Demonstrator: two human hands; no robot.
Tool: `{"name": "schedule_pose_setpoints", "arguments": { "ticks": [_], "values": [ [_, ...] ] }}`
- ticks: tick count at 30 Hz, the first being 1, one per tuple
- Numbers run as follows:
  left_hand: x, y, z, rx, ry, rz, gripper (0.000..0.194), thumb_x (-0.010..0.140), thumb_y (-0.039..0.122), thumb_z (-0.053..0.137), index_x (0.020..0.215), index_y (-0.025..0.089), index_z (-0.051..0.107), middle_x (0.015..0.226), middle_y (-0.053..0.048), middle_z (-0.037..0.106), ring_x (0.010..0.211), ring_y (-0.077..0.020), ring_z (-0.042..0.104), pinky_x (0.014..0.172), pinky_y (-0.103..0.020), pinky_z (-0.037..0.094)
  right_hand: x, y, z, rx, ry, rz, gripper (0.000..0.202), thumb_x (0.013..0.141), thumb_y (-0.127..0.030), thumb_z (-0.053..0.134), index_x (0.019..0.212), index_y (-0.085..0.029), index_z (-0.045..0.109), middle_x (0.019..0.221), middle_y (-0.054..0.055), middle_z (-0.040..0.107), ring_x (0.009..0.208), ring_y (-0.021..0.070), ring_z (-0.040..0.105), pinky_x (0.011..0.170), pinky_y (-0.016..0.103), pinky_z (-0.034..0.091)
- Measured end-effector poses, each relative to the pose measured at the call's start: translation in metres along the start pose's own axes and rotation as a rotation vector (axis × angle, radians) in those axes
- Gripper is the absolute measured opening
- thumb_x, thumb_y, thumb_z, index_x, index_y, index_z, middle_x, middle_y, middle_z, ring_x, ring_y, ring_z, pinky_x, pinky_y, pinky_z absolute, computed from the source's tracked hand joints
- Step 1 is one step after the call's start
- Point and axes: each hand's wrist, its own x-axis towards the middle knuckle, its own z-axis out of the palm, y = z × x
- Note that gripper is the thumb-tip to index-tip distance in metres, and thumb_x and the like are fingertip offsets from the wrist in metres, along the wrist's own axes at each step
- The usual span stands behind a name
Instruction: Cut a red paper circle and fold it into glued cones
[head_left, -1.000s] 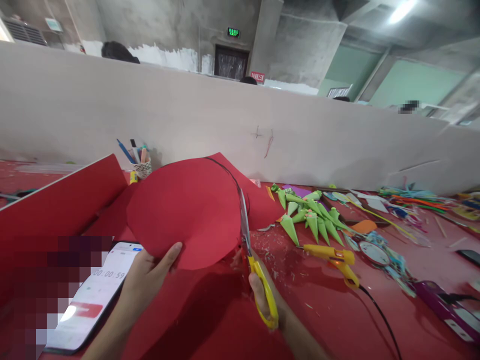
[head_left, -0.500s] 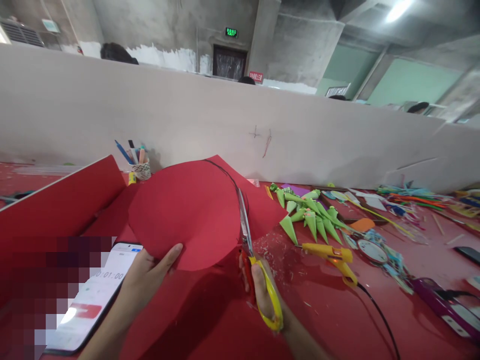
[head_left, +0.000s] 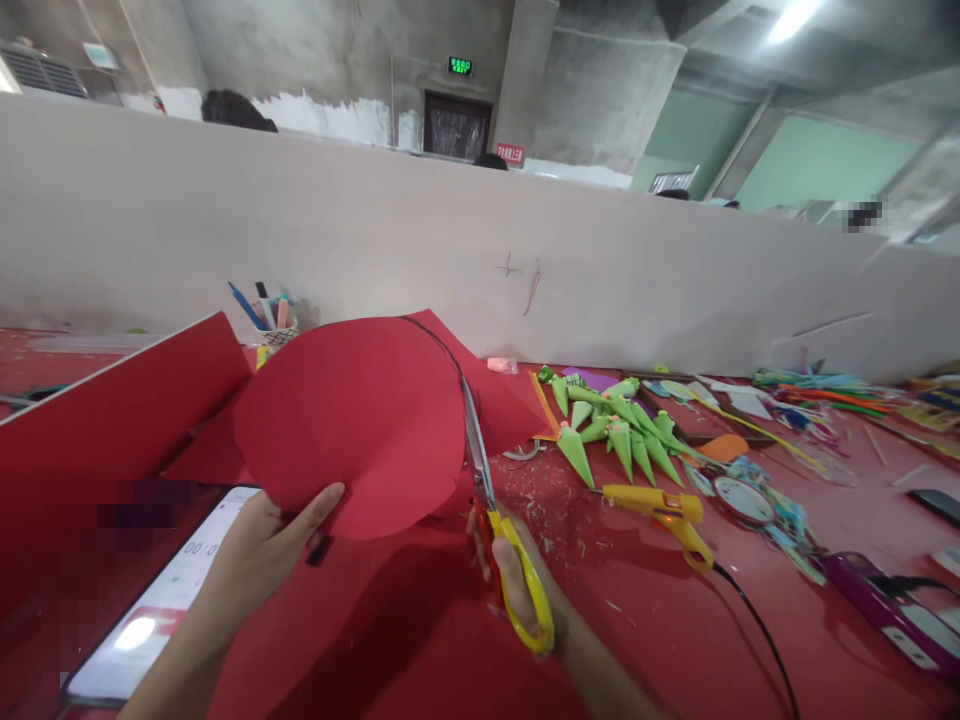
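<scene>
My left hand (head_left: 277, 550) pinches the lower left edge of a red paper sheet (head_left: 360, 420), thumb on top and fingers hidden beneath. The sheet has a rounded outline, and a dark drawn line curves near its top right. My right hand (head_left: 517, 575) is wrapped round the yellow and red handles of a pair of scissors (head_left: 478, 460). Their blades point up and away, lying at the line on the sheet's right side. Beyond the blades, a pointed part of the red paper extends to the right.
A lit phone (head_left: 161, 590) lies under my left forearm. Behind stands a pen cup (head_left: 281, 332). To the right are green paper cones (head_left: 619, 430), a yellow glue gun (head_left: 660, 505) with a cord, and craft scraps. A white partition (head_left: 390, 230) crosses the back; heads show above it.
Both hands, the red paper and the scissors have shifted slightly left. The scissor blades sit a little higher along the drawn line, and a pink item behind the paper shows more.
</scene>
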Motion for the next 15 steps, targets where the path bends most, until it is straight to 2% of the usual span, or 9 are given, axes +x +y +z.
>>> {"name": "schedule_pose_setpoints", "arguments": {
  "ticks": [4,6,9,13,15],
  "values": [
    [0.003,-0.003,-0.006,0.021,-0.056,0.039,0.04,0.063,0.056,0.049,0.046,0.021,0.04,0.042,0.005,0.039,0.041,-0.0116,0.036,0.042,-0.024,0.032,-0.001,0.009,0.001,0.115,-0.124,-0.082,0.037,0.081,-0.053,0.041,0.099,-0.021,0.05,0.087,0.006,0.055,0.069,0.0166,0.056,0.065,0.03,0.048],
    [0.004,-0.006,-0.01,0.044,-0.091,0.044,0.04,0.065,0.057,0.048,0.048,0.021,0.043,0.043,0.005,0.041,0.043,-0.0125,0.039,0.044,-0.024,0.034,0.0,0.007,-0.002,0.116,-0.138,-0.103,0.037,0.081,-0.051,0.043,0.101,-0.021,0.049,0.089,0.007,0.054,0.072,0.0175,0.056,0.068,0.031,0.047],
    [0.005,-0.008,-0.015,0.08,-0.124,0.052,0.04,0.067,0.055,0.048,0.048,0.021,0.041,0.045,0.004,0.042,0.044,-0.0126,0.04,0.045,-0.024,0.035,0.003,-0.003,-0.006,0.034,-0.083,-0.082,0.033,0.079,-0.051,0.046,0.089,-0.02,0.053,0.079,0.005,0.055,0.068,0.0173,0.053,0.063,0.029,0.046],
    [0.003,-0.006,-0.019,0.087,-0.079,0.099,0.04,0.068,0.052,0.047,0.045,0.022,0.035,0.044,0.004,0.037,0.042,-0.0117,0.037,0.042,-0.023,0.03,0.005,-0.014,-0.006,-0.001,-0.033,-0.047,0.033,0.08,-0.05,0.041,0.077,-0.019,0.054,0.064,0.002,0.05,0.058,0.0151,0.048,0.055,0.028,0.042],
    [0.001,-0.003,-0.02,0.096,-0.095,0.09,0.039,0.068,0.052,0.047,0.045,0.022,0.036,0.044,0.005,0.037,0.042,-0.0118,0.037,0.041,-0.023,0.03,0.005,-0.016,-0.005,-0.012,-0.023,-0.026,0.035,0.081,-0.05,0.039,0.073,-0.019,0.053,0.057,0.0,0.046,0.053,0.0139,0.044,0.05,0.026,0.039]
  ]
}}
